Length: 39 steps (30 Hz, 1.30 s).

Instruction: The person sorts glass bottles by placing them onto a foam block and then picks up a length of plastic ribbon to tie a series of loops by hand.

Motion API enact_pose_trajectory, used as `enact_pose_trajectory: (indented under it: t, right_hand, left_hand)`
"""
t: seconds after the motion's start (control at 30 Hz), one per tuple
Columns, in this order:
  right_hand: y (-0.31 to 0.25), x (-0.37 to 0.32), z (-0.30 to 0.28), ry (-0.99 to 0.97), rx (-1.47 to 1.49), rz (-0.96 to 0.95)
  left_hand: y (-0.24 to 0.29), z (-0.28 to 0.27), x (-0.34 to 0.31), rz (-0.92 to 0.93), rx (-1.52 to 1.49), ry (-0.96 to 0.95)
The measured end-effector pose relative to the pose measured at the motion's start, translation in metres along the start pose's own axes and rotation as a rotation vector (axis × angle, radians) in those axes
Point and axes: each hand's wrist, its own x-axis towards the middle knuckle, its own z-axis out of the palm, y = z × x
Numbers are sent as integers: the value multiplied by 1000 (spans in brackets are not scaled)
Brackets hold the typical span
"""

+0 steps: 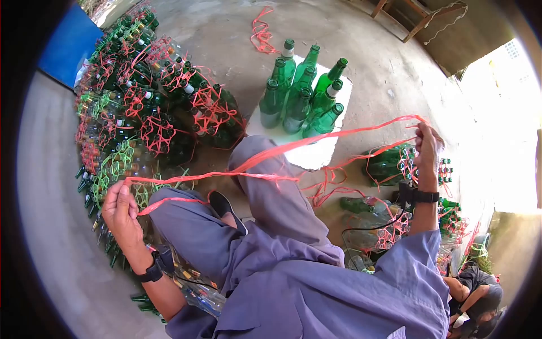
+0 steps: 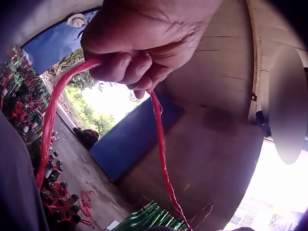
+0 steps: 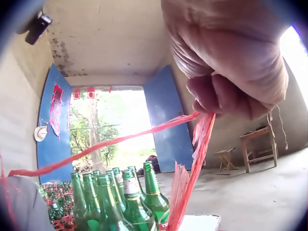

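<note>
Red plastic twine (image 1: 339,134) stretches across the person's lap between both hands. At the left, the left hand (image 1: 123,217) grips one part of it, thumb against curled fingers; in the left wrist view, twine (image 2: 48,125) hangs from both sides of that hand (image 2: 139,43). Raised at the right, the right hand (image 1: 427,150) holds the other part, and a frayed, flattened tail (image 3: 179,192) drops below its curled fingers (image 3: 224,96). Loose strands sag near the knee. Beyond the knees, several green glass bottles (image 1: 298,104) stand upright in a close group on a white board (image 1: 327,152).
Many bottles bound with red and green twine (image 1: 135,107) crowd the left side. More tied bottles (image 1: 389,164) lie at the right. A loose red twine coil (image 1: 261,34) lies on the concrete floor. Another person (image 1: 477,294) is at lower right; a wooden stool (image 1: 415,17) stands far back.
</note>
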Motion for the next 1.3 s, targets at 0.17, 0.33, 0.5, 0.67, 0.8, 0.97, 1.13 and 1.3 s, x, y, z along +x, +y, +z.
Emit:
enact_pose_trajectory:
  t: [0.17,0.33,0.5,0.67,0.8,0.97,1.13,1.3]
  right_hand:
    - [45,32,-54,50,172,-71]
    - [69,25,-59,139,237,129]
    - [86,20,-41,70,45,187]
    - [80,-32,9,-294,-651,-168]
    - [41,-108,81,-562,-448,-124]
    - [22,-164,154,-950,-76,-286]
    - [21,-171,192,-1033,-75,-444]
    - [24,-158,197,-1021,-260,-574]
  left_hand:
    - [-17,1,2,-42,-29,-24]
    - [-17,-1,7,-58,-82,30]
    - [-18,-2,2,-99,-79,13]
    - [-23,9,-8,-119,-72,30]
    - [-30,15,-11,-152,-69,-6]
    - [-29,24,-11,-157,-46,-21]
    - [-31,19,-12,-163,-75,-26]
    - [-39,9,-14,-190,-33,12]
